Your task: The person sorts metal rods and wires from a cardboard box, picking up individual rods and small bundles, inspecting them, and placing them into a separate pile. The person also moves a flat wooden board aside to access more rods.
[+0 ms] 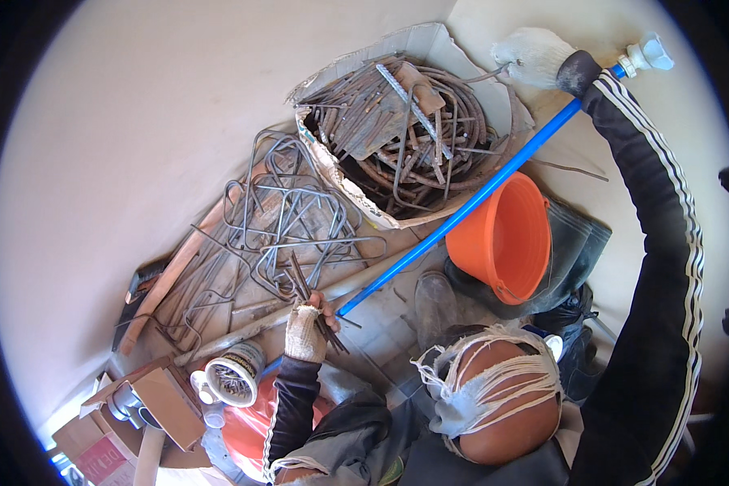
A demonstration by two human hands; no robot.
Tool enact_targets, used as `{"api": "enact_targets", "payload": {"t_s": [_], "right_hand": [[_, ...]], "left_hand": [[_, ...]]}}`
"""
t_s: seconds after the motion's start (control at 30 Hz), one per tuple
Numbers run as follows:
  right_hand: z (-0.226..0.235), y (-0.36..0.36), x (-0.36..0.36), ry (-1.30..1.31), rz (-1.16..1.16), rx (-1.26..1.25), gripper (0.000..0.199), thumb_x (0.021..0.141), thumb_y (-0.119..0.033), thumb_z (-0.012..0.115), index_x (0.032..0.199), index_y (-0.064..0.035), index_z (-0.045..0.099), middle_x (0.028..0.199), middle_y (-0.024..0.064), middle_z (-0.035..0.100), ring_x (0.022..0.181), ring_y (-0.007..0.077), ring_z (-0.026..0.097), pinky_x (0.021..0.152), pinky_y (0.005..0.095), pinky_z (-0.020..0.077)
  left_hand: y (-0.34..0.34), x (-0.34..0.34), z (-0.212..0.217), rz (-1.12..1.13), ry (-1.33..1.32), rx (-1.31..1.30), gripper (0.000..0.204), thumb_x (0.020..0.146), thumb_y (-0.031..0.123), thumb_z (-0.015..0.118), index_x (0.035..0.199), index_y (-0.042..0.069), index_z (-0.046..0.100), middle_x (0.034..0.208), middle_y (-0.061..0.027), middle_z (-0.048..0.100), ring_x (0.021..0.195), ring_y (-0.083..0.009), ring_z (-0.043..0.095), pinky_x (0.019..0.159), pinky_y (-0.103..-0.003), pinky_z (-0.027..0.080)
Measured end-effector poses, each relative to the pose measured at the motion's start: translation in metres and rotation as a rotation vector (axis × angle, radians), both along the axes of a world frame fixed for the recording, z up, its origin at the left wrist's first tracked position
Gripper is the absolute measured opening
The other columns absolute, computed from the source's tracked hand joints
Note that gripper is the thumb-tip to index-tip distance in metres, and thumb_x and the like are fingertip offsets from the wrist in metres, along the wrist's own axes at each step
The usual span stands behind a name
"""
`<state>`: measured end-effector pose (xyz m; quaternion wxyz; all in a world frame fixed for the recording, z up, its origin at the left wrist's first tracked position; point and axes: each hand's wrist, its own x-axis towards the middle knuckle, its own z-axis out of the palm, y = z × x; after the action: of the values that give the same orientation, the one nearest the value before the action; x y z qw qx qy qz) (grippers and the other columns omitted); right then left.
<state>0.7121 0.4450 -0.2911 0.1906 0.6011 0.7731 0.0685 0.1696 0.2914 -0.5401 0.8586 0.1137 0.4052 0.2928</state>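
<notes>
My left hand [309, 330], in a cream knit glove with bare fingertips, is closed around a small bundle of short steel rods [301, 283]. Stretched far out to the upper right, my right hand [535, 58] wears a whitish glove and is closed on the end of a thin steel rod [488, 75]. That rod runs into a torn cardboard drum [332, 166] filled with rusty rod pieces [381, 121] and coiled bars. Beside my left hand, bent wire stirrups [287, 211] lie tangled on the floor. A blue pole [470, 202] slants between my hands, passing near the left fingers.
An orange bucket [502, 239] sits tilted beside dark boots [579, 239]. Lower left are a white tub of small metal pieces [235, 374] and an open cardboard box [166, 405]. A wooden strip [178, 275] leans by the wall. My knee [502, 405] shows through torn trousers.
</notes>
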Motion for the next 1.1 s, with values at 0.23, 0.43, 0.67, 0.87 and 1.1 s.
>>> {"api": "enact_targets", "payload": {"t_s": [0.23,0.43,0.67,0.87,1.1], "right_hand": [[-0.020,0.005,-0.017,-0.132,-0.036,-0.137,0.016,0.076,-0.016,0.064,0.087,-0.0075,0.071,0.082,0.0183,0.068,0.081,0.0392,0.067,0.073,0.0492,0.0550],[-0.035,0.013,-0.041,-0.234,-0.106,-0.235,0.019,0.075,-0.015,0.064,0.089,-0.0072,0.073,0.084,0.0191,0.070,0.079,0.0394,0.069,0.071,0.0492,0.0563],[-0.051,0.014,-0.043,-0.291,-0.093,-0.290,0.020,0.074,-0.014,0.063,0.090,-0.0065,0.073,0.084,0.0193,0.070,0.079,0.0393,0.069,0.070,0.0494,0.0566],[-0.070,0.009,-0.039,-0.193,-0.139,-0.301,0.021,0.078,-0.020,0.065,0.090,-0.0043,0.072,0.087,0.0202,0.070,0.082,0.0403,0.069,0.074,0.0495,0.0559],[-0.082,0.018,-0.033,-0.175,-0.172,-0.801,0.032,0.080,-0.031,0.064,0.090,-0.0029,0.074,0.090,0.0204,0.070,0.085,0.0401,0.067,0.078,0.0481,0.0533]], "left_hand": [[-0.016,-0.014,-0.035,-0.029,0.179,-0.013,0.016,0.092,0.020,0.060,0.104,0.009,0.060,0.079,-0.0055,0.060,0.062,-0.0187,0.059,0.056,-0.033,0.049],[-0.025,-0.015,-0.046,-0.040,0.207,-0.004,0.022,0.092,0.028,0.064,0.103,0.010,0.059,0.080,-0.0050,0.058,0.063,-0.0192,0.057,0.057,-0.034,0.049],[-0.023,-0.014,-0.049,-0.008,0.216,-0.050,0.021,0.093,0.025,0.062,0.105,0.008,0.060,0.081,-0.0070,0.061,0.064,-0.0204,0.059,0.056,-0.034,0.049],[-0.020,-0.014,-0.051,-0.019,0.187,-0.075,0.021,0.093,0.023,0.062,0.105,0.007,0.060,0.080,-0.0081,0.063,0.064,-0.0202,0.061,0.056,-0.033,0.050],[-0.020,-0.016,-0.049,0.000,0.130,-0.084,0.022,0.093,0.025,0.063,0.106,0.007,0.061,0.080,-0.0068,0.063,0.064,-0.0196,0.061,0.056,-0.032,0.049]]}}
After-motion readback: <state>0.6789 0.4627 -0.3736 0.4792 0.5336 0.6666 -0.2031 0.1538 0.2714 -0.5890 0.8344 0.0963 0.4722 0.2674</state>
